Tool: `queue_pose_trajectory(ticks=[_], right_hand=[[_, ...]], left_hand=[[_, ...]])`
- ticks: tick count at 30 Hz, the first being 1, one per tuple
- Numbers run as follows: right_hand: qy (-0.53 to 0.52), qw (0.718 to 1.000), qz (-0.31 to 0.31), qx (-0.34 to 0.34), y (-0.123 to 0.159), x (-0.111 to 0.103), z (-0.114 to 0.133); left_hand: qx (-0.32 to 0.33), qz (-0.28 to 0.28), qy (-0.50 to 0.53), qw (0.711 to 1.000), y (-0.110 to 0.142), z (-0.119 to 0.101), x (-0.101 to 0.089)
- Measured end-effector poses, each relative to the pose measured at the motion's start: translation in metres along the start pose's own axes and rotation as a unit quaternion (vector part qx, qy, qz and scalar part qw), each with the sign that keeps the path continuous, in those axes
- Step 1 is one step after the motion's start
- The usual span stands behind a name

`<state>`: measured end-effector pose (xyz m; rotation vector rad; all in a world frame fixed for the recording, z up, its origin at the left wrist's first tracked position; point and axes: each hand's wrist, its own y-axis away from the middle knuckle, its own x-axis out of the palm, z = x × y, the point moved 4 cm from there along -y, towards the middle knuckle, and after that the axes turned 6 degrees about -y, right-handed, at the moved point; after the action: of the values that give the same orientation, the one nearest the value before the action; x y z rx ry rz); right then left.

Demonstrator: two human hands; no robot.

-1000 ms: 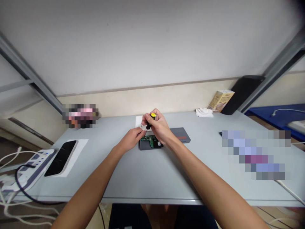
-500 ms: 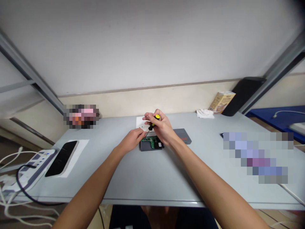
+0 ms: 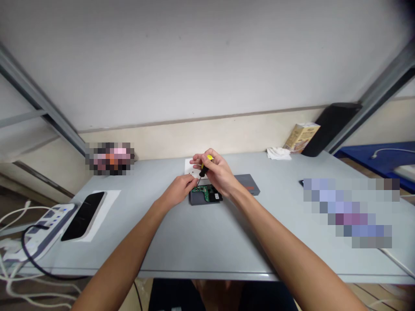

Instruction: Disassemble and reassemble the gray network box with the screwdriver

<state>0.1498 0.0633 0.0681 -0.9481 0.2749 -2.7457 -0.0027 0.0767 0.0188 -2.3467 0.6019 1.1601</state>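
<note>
My right hand (image 3: 218,172) is closed round a small screwdriver (image 3: 204,167) with a yellow and black handle, its tip pointing down at a green circuit board (image 3: 203,191). The board lies in an open dark grey case (image 3: 205,198) in the middle of the grey table (image 3: 201,233). My left hand (image 3: 179,190) rests at the case's left edge, fingers curled and pinched against it. A grey cover (image 3: 248,183) with a red stripe lies just right of the case. A white sheet (image 3: 190,166) lies behind my hands.
A black phone (image 3: 83,209) rests on white paper at the left, beside a white power strip (image 3: 35,229) with cables. At the back right are a crumpled white cloth (image 3: 278,153), a tan carton (image 3: 301,136) and a black leaning object (image 3: 327,127).
My right hand has turned the screwdriver a little, the handle shifting slightly left. My left hand and the case have stayed in place.
</note>
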Motion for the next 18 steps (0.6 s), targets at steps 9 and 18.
queue_pose_trajectory(ticks=[9,18], right_hand=[[0.006,1.0,0.016,0.001,-0.0008,0.0001,0.0005],[0.071,0.997,0.009,-0.034,0.0001,-0.0025,-0.0013]], left_hand=[[-0.011,0.004,-0.014,1.0,0.0006,-0.0014,-0.001],[-0.013,0.002,-0.009,1.0,0.0004,0.0004,-0.0003]])
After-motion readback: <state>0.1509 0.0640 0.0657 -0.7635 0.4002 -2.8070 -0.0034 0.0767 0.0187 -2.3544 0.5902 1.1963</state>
